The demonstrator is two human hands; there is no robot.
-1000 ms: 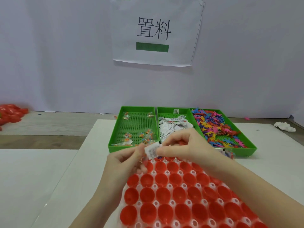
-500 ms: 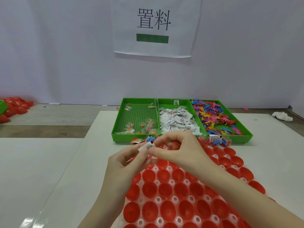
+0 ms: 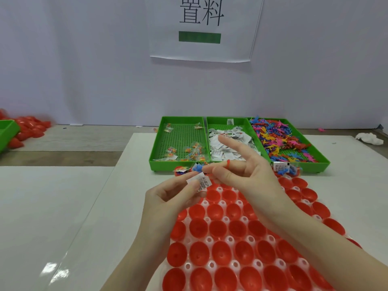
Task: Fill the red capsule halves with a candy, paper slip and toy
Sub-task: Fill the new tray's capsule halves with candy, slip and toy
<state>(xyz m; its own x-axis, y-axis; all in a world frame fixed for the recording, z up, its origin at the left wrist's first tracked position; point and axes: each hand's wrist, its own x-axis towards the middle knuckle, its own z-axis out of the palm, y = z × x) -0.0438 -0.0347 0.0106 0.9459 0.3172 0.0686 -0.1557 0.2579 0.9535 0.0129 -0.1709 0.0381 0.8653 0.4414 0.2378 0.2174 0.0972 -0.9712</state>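
My left hand (image 3: 174, 198) pinches a white printed paper slip (image 3: 199, 183) between thumb and fingertips, above the far rows of the red capsule halves (image 3: 220, 248). These sit open side up in a white holder. My right hand (image 3: 245, 173) hovers just right of the slip with its fingers spread and straight, not touching it. At the far corners, two capsules (image 3: 181, 170) (image 3: 283, 168) hold candy, slips and blue toys. Beyond stand three green trays: candies (image 3: 176, 164), paper slips (image 3: 222, 119) and colourful toys (image 3: 304, 165).
A pile of loose red capsule halves (image 3: 29, 129) and a green bin (image 3: 6, 133) lie at the far left. A crumpled white tissue (image 3: 369, 138) sits at the far right. A paper sign (image 3: 201, 28) hangs on the wall behind.
My right hand has let go of the slip and spread its fingers. My left hand keeps the slip, now a little lower over the capsules.
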